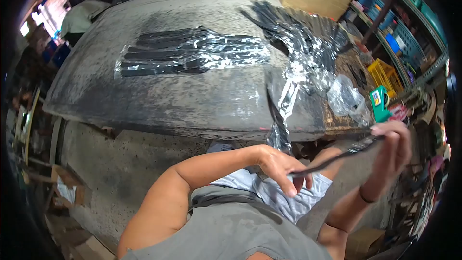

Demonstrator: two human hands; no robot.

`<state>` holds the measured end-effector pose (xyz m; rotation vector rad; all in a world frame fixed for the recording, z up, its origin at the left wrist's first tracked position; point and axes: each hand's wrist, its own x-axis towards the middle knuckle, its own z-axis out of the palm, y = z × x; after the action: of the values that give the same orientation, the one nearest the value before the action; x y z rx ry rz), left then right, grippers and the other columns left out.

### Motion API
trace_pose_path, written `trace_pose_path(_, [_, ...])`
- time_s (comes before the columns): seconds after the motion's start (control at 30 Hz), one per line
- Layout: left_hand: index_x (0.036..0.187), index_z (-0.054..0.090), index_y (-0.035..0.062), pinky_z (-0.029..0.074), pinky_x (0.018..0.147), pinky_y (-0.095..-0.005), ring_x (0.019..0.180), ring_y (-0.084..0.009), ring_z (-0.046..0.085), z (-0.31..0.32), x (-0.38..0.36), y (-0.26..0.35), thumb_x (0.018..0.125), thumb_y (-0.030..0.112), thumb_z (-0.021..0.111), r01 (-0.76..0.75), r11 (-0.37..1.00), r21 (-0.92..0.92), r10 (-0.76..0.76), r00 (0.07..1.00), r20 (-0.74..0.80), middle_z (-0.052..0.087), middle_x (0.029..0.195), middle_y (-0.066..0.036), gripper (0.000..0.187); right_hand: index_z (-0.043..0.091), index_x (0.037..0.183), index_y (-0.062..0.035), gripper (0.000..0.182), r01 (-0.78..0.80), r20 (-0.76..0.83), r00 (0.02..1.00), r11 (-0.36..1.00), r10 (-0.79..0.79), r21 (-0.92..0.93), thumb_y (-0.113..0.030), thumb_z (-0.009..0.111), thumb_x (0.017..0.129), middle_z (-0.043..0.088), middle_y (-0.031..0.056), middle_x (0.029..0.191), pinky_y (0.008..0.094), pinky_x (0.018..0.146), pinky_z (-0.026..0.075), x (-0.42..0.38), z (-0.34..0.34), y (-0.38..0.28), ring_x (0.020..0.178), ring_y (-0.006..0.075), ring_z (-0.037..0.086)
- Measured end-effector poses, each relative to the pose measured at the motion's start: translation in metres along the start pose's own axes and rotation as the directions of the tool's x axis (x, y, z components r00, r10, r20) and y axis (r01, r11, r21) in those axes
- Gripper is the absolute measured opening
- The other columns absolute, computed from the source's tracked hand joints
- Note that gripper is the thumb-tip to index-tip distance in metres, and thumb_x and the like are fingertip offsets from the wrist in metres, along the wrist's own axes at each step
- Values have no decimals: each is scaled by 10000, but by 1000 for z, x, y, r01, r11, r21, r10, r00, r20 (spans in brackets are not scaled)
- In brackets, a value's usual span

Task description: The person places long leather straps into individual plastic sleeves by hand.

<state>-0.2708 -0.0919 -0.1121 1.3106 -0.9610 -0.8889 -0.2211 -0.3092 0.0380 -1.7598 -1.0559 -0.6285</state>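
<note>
In front of the table [216, 101], the left hand [280, 164] holds a black strip [353, 149] in half-curled fingers; just off the table's right corner, the right hand [393, 149] pinches it between fingertips; shiny black bundles [192, 55] lie on the table

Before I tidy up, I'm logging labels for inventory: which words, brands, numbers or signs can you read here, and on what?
None can be read.
Label on the green plastic item: too small to read.
Wrapped black strips: no lettering I can make out.
Shelf goods: too small and blurred to tell.
</note>
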Motion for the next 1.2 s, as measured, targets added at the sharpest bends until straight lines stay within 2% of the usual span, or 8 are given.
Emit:
trace_pose_path(0.1, [1334,421,-19,392,955,-362,1096,-222,521,10,4,4,745,425,770,-37,996,-80,47,990,133,570,1129,-145,815,603,969,37,251,247,2,968,946,-252,-212,-142,430,991,612,117,856,300,758,444,19,-54,-3,761,188,564])
trace_pose_path(0.17, [1369,370,-26,409,950,-355,1109,-204,508,23,2,5,746,314,789,-35,948,-315,106,972,211,548,1172,-138,824,615,1074,21,282,409,367,694,-80,-619,-909,-193,451,992,620,102,876,323,755,466,22,-129,13,769,190,578])
trace_pose_path(0.4, [1338,423,-15,452,884,-312,1003,-172,575,63,-16,-25,832,139,692,-17,955,-297,91,967,236,627,1097,-122,593,632,857,27,249,272,292,800,-117,-525,-955,-146,469,931,604,124,768,319,535,447,101,-135,-25,632,262,557])
trace_pose_path(0.47, [1334,430,-11,457,864,-305,981,-164,580,67,-26,-40,831,141,692,-7,963,-269,51,986,159,634,1079,-119,587,648,915,53,264,-300,-344,930,265,-134,-916,-172,510,925,628,136,834,345,568,462,116,-164,-2,660,270,563])
trace_pose_path(0.6, [1192,539,-18,483,777,-299,875,-154,607,67,-55,-49,802,200,732,11,980,-198,-30,995,-96,657,965,-101,486,657,969,77,328,-306,-438,895,828,82,-470,-233,562,921,658,166,969,352,718,489,142,-171,24,796,261,592])
trace_pose_path(0.77, [948,603,-54,479,612,-345,712,-181,616,61,-107,-47,675,208,790,175,981,80,-139,933,-333,663,815,-131,421,659,946,75,310,49,-90,978,630,-186,-775,-212,542,923,657,132,867,313,619,485,154,-201,88,732,247,590])
trace_pose_path(0.87, [875,598,-56,469,637,-395,738,-278,630,60,-143,-75,673,254,764,184,936,299,-29,889,-457,641,804,-187,406,647,971,40,238,-592,-424,746,803,513,-69,-157,520,932,631,112,779,263,489,440,146,-167,112,549,144,524])
trace_pose_path(1.2, [1116,575,23,509,734,-341,853,-165,607,-16,-352,72,771,310,756,787,616,19,-479,393,-785,640,907,-72,484,632,935,-128,152,-698,30,699,672,715,246,-276,610,909,484,-82,671,207,493,412,126,5,211,573,21,476])
